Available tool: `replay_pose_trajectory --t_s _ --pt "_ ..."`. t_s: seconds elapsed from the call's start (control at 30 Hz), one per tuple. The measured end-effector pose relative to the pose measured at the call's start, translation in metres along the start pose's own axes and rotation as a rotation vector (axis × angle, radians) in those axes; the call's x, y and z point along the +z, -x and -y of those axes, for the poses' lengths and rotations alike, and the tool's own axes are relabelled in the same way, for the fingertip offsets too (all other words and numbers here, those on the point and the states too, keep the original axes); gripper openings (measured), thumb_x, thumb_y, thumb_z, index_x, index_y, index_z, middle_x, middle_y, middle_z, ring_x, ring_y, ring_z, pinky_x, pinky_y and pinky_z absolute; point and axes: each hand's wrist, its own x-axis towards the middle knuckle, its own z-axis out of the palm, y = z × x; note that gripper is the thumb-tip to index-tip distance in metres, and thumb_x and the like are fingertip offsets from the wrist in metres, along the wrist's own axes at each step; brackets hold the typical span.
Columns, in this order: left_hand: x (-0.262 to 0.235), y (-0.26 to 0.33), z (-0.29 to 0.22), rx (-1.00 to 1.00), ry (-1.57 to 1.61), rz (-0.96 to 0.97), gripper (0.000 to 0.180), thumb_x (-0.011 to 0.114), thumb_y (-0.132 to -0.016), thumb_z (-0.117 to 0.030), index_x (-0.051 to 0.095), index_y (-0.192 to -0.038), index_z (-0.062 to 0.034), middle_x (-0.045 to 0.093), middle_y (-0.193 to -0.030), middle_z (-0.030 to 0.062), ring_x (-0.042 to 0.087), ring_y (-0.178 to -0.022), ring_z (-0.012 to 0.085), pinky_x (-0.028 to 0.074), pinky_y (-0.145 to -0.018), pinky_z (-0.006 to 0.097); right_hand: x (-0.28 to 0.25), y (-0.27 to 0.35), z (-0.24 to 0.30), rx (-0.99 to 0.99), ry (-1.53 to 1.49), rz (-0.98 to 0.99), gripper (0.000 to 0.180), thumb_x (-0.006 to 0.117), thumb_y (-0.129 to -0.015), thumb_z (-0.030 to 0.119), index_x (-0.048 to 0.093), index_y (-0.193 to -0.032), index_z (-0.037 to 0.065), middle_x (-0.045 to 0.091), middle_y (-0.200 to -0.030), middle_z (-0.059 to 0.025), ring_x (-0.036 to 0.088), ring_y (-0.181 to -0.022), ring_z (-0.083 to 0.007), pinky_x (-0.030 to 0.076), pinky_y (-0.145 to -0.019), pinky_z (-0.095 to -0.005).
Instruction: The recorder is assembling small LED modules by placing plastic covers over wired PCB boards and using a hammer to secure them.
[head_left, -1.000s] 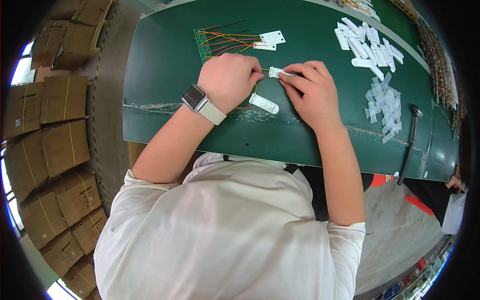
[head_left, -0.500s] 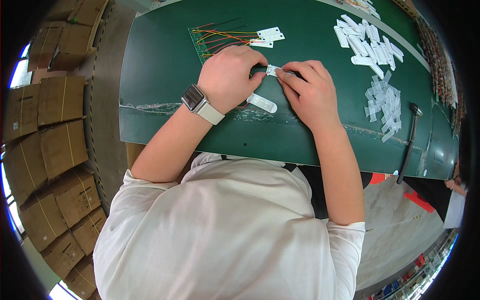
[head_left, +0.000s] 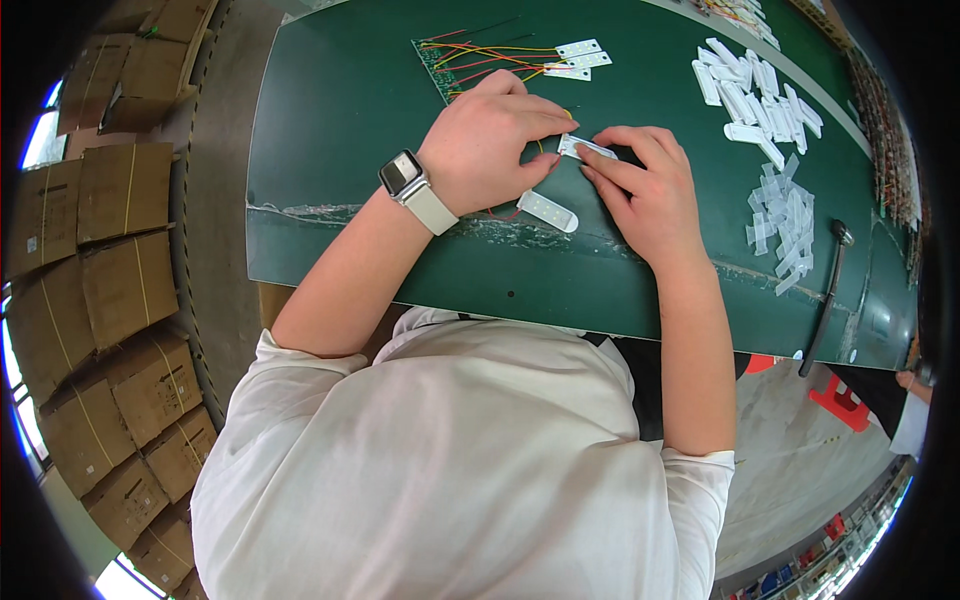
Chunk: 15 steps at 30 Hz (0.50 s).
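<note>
My right hand [head_left: 645,190] is closed on a small white plastic case [head_left: 598,151], its fingertips pressing the case from above. By the left end of that case, my left hand [head_left: 490,135] has its thumb and forefinger curled inward. Bits of yellow wire show at those fingertips, but what they grip is mostly hidden. Below the hands lies a second white case with an LED board in it [head_left: 548,212], and a red wire runs from it under my left hand. Beyond, white LED boards [head_left: 580,60] are wired to a green circuit board [head_left: 437,75].
At the right of the green table [head_left: 400,275] lie a heap of white plastic cases [head_left: 755,95] and a pile of translucent strips [head_left: 783,225]. A black-handled tool [head_left: 825,300] rests near the right edge. Cardboard boxes [head_left: 125,190] are stacked left, and another person's hand [head_left: 912,385] shows far right.
The view has shifted, so the table and its things sit farther right. My left forefinger now reaches over the case's end, and yellow wire shows by it. My right hand still presses the case.
</note>
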Motion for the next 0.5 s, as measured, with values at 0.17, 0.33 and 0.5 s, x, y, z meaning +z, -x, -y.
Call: replay_pose_trajectory --t_s 0.17,0.33,0.5 --pt "0.0015 -0.0006 0.0002 -0.009 0.024 -0.004 0.038 0.082 -0.078 -0.013 0.08 -0.116 -0.0118 0.077 -0.12 -0.0015 0.056 -0.096 0.0249 0.054 -0.091 0.035 0.0008 -0.0011 -0.0003 0.024 -0.018 0.016 0.021 0.081 -0.082 0.017 0.082 -0.103 0.016 0.07 -0.107 0.0024 0.062 -0.102 -0.0232 0.051 -0.087 -0.0391" --pt "0.0054 0.0016 0.0026 0.011 0.002 -0.018 0.037 0.079 -0.08 -0.011 0.08 -0.118 -0.0125 0.077 -0.122 -0.0027 0.054 -0.095 0.0241 0.052 -0.092 0.035 0.0029 -0.0019 -0.0004 0.053 -0.075 0.026 0.024 0.083 -0.08 0.014 0.082 -0.104 0.014 0.07 -0.1 0.0009 0.062 -0.1 -0.0238 0.053 -0.086 -0.0388" --pt "0.0051 0.0017 0.0045 -0.023 -0.011 -0.004 0.038 0.084 -0.08 -0.021 0.08 -0.118 -0.0161 0.076 -0.123 -0.0072 0.054 -0.097 0.0223 0.047 -0.098 0.036 0.0042 -0.0029 -0.0012 0.033 -0.08 0.017 0.026 0.083 -0.078 0.012 0.082 -0.104 0.014 0.069 -0.098 0.0004 0.062 -0.098 -0.0237 0.055 -0.084 -0.0371"
